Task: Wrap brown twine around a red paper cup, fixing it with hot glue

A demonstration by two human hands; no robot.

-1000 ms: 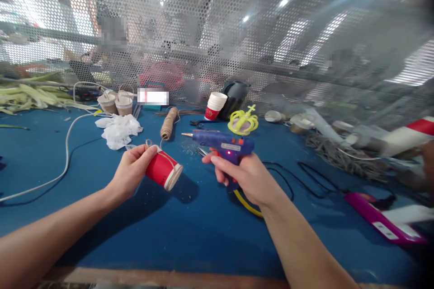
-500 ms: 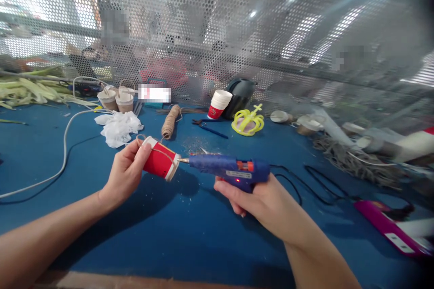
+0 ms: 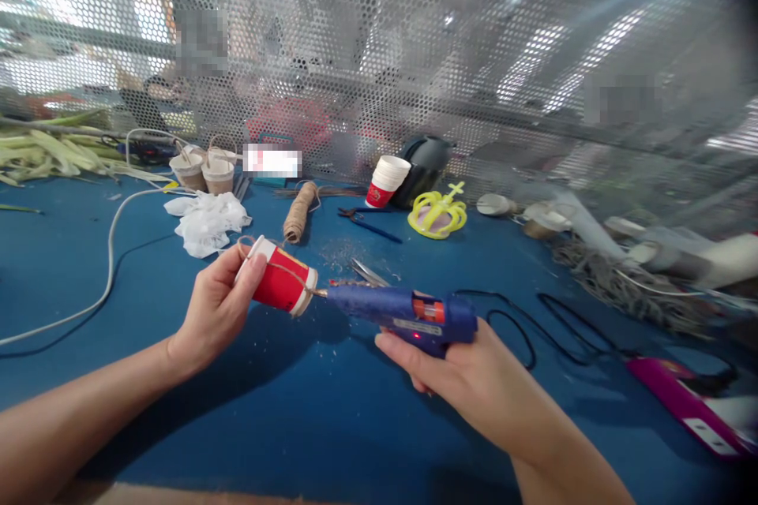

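Observation:
A red paper cup [image 3: 279, 281] lies on its side in the air, its white rim in the grip of my left hand [image 3: 216, 304]. Twine runs along the cup from rim to base. My right hand [image 3: 447, 359] is wrapped round the handle of a blue glue gun [image 3: 384, 308], whose small red light is lit. The gun's metal tip meets the cup's base edge, where the twine ends. Behind them a twine spool [image 3: 300, 213] lies on the blue table [image 3: 284, 434]. Metal scissors or tweezers [image 3: 367, 272] show partly behind the gun.
Pliers [image 3: 370, 223], stacked cups [image 3: 388, 180], a dark kettle [image 3: 422, 170] and a yellow crown-shaped piece [image 3: 438, 213] stand farther back. White cloth [image 3: 208, 222] and twine-handled cups [image 3: 219, 175] are at left. A black cord reaches a purple power strip [image 3: 681, 402] at right.
The glue gun has dipped slightly, its tip now lower on the cup's base edge. More of the metal tool behind it shows. The view has shifted slightly.

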